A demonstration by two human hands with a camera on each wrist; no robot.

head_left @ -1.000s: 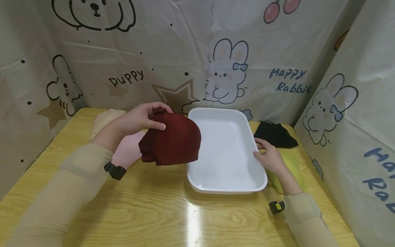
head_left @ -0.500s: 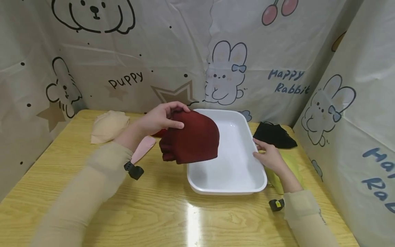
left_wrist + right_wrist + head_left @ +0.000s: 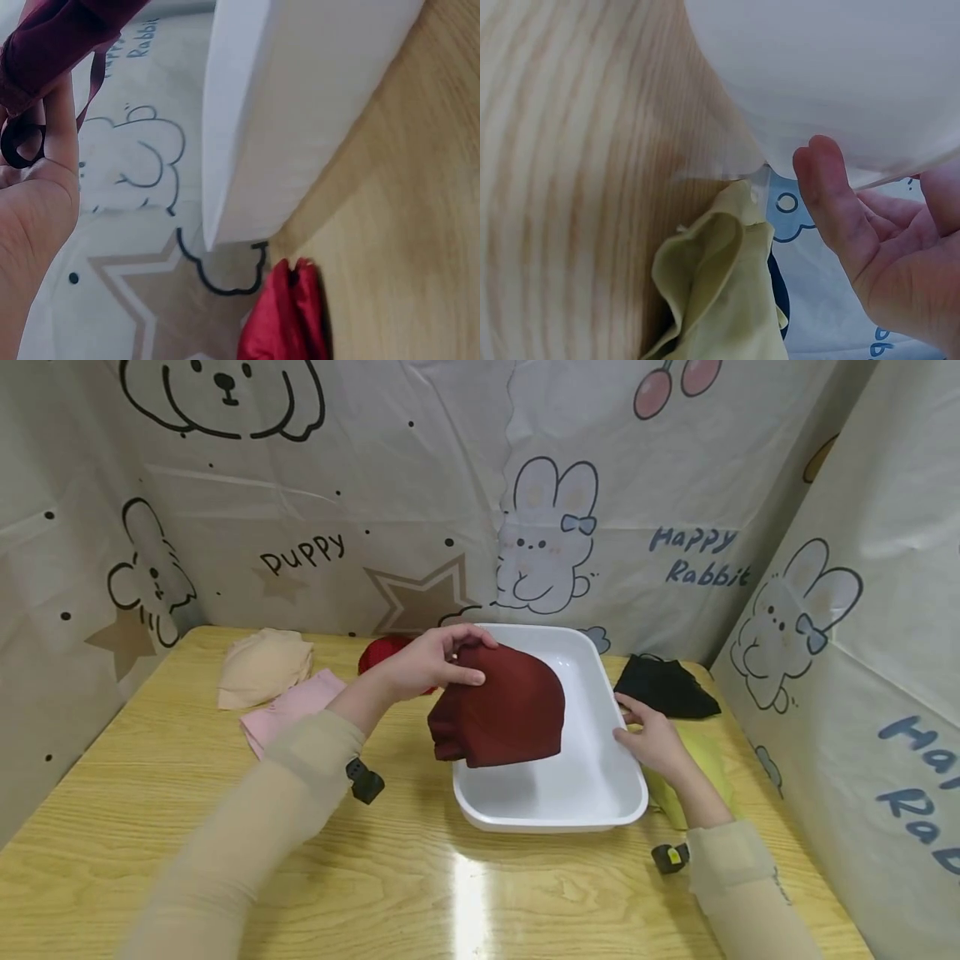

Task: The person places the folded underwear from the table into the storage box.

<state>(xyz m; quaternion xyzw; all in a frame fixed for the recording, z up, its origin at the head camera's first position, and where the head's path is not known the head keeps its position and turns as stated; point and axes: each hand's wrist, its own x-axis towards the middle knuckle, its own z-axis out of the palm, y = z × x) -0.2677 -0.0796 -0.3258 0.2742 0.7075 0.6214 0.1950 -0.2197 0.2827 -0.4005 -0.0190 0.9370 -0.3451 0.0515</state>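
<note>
A dark red bra (image 3: 517, 710), folded so that its rounded cup faces up, is gripped at its upper left edge by my left hand (image 3: 427, 664). It hangs over the left side of a white tray (image 3: 600, 768). In the left wrist view, a dark strap dangles from the bra (image 3: 71, 41) beside the hand (image 3: 45, 202). My right hand (image 3: 656, 743) touches the tray's right rim with its fingertips. In the right wrist view, a fingertip of that hand (image 3: 900, 270) lies against the tray's outer wall (image 3: 832, 82).
Left of the tray lie beige folded fabric (image 3: 262, 668), pink folded fabric (image 3: 292, 710) and a bright red item (image 3: 382, 652), partly behind the left hand. On the right are black fabric (image 3: 663, 685) and yellow fabric (image 3: 705, 760). A printed curtain (image 3: 420, 477) encloses the table.
My left hand has carried the dark red bra rightward, from beside the tray to over its left part. The pink and red items have come into fuller view. My right hand stays at the rim.
</note>
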